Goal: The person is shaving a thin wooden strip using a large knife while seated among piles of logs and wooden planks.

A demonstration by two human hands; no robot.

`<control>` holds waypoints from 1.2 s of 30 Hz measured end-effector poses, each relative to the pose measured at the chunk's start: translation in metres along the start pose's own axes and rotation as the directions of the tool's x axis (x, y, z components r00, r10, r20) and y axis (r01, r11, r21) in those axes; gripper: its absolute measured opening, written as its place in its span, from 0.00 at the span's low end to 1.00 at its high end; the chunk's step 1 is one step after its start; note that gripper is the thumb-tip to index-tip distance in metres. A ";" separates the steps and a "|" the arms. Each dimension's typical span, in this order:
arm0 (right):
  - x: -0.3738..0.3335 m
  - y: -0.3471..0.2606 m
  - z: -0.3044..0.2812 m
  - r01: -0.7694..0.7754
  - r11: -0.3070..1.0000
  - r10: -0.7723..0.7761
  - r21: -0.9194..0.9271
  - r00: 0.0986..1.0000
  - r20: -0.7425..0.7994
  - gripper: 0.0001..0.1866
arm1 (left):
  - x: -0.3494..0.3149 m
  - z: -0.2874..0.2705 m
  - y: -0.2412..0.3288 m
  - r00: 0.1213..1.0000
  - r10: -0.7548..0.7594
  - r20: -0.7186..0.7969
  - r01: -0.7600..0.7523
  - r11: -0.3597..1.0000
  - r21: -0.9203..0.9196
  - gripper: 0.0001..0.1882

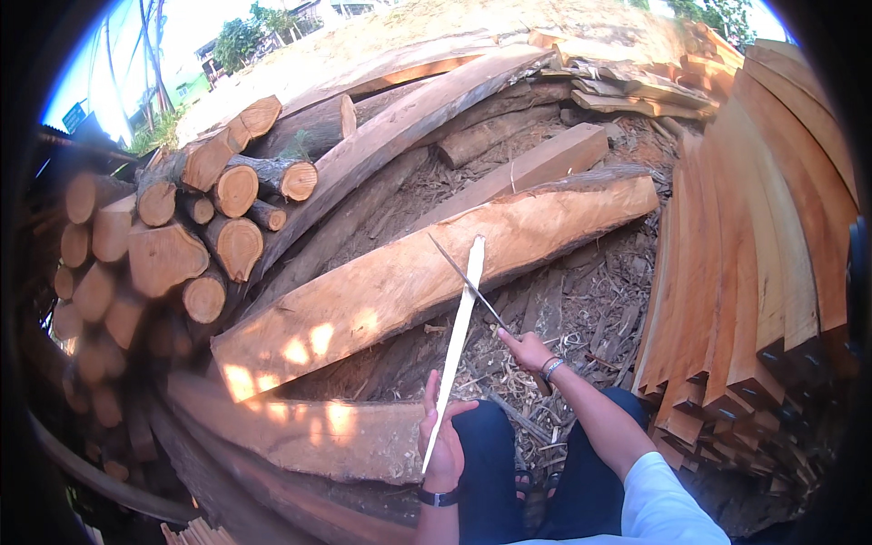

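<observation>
A long pale peeled stick (457, 341) slants up from my left hand (442, 438), lying across the palm with the fingers and thumb loosely spread around it. Its far end rests against a big sawn timber slab (391, 259). My right hand (527, 349) is closed on the handle of a long-bladed knife (488, 307). The dark, narrow blade crosses the stick in its upper part and points up and left over the slab. How the blade's edge meets the stick is too fine to make out.
Cut logs (238, 191) are stacked at the left. Sawn planks (727, 245) stand in a dense pile at the right. Another thick timber (363, 440) lies near my left hand. Wood shavings (581, 318) litter the ground between my knees and the slab. More beams (536, 168) lie beyond.
</observation>
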State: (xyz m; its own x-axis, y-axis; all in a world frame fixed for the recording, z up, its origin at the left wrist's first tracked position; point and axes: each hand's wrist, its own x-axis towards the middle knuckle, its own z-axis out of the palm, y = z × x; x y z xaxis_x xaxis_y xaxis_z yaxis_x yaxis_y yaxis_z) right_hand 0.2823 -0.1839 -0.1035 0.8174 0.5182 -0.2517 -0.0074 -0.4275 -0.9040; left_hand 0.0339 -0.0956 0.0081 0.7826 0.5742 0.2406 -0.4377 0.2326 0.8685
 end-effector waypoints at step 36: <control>-0.050 -0.030 0.033 0.163 0.898 -0.183 -0.408 0.983 -0.010 0.42 | 0.161 -0.046 -0.017 0.725 0.441 -0.530 -0.632 0.731 -0.258 0.29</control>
State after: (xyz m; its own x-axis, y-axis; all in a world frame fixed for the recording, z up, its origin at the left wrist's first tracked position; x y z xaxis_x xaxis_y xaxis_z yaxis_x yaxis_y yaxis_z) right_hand 0.2224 -0.1728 -0.0746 0.8107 0.5802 -0.0784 0.3619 -0.6020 -0.7118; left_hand 0.1468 0.0292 0.0122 0.1399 0.9344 0.3275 -0.9287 0.0091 0.3707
